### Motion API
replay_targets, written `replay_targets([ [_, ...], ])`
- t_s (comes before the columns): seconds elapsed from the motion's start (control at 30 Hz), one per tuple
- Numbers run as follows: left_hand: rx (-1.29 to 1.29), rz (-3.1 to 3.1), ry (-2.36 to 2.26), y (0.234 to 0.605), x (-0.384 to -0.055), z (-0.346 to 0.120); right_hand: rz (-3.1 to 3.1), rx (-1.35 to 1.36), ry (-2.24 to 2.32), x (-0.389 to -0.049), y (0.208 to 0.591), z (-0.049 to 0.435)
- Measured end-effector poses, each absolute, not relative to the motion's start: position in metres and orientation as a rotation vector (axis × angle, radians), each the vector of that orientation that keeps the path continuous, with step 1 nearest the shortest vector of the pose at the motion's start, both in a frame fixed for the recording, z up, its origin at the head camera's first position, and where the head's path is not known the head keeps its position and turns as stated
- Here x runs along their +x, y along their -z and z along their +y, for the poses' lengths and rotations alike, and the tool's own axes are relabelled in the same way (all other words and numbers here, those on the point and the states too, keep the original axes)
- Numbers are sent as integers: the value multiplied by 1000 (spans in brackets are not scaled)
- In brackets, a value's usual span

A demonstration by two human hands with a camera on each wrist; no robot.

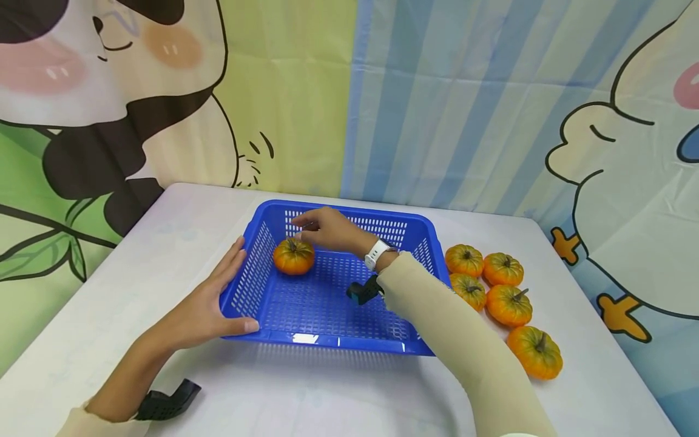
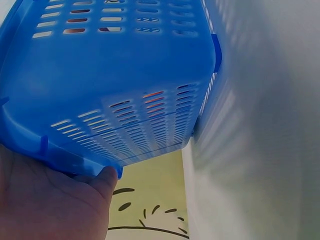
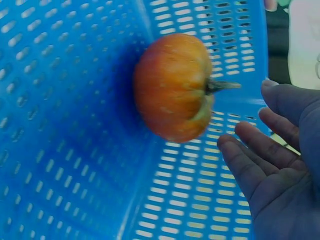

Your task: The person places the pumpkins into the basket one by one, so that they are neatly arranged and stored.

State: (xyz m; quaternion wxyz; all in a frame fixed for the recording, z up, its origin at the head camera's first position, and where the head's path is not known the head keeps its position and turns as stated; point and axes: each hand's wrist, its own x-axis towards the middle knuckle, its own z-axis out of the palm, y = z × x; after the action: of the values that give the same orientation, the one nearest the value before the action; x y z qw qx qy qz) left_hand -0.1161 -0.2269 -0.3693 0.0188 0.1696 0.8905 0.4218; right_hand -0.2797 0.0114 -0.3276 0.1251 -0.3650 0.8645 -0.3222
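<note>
Printed cloth (image 1: 297,85) hangs behind the bench (image 1: 311,400), a panda at its left, yellow and blue stripes in the middle and a white bird at its right. Across the white bench, from left to right, come a black device (image 1: 168,400) at the left wrist, then the left hand (image 1: 204,306), fingers nearly straight against the left side of a blue slotted basket (image 1: 371,344), thumb on the rim by its near-left corner. This basket sits toward the bench's far edge; a pale right sleeve (image 1: 455,328) reaches over its near-right corner, with a white watch (image 1: 378,254) at the wrist. Between basket and right bench edge lie five small pumpkins (image 1: 535,352), one partly hidden by the sleeve. Inside, by the basket's far-left corner, sits a single pumpkin (image 1: 295,258), just below the right hand (image 1: 330,229), whose fingers are loosely bent and grasp nothing; the right wrist view shows a gap between them and the stem. It stands upright, squat and ribbed, orange below, greenish yellow on top, with a short greenish stem.
</note>
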Motion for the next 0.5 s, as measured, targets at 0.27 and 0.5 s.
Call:
replay_targets([
  [0.27, 560, 2756, -1327, 371, -116, -227, 2513, -1031, 1069, -276, 311, 26],
  [0.5, 558, 2749, -1333, 370, -117, -226, 2484, -1013, 1180, -273, 300, 39],
])
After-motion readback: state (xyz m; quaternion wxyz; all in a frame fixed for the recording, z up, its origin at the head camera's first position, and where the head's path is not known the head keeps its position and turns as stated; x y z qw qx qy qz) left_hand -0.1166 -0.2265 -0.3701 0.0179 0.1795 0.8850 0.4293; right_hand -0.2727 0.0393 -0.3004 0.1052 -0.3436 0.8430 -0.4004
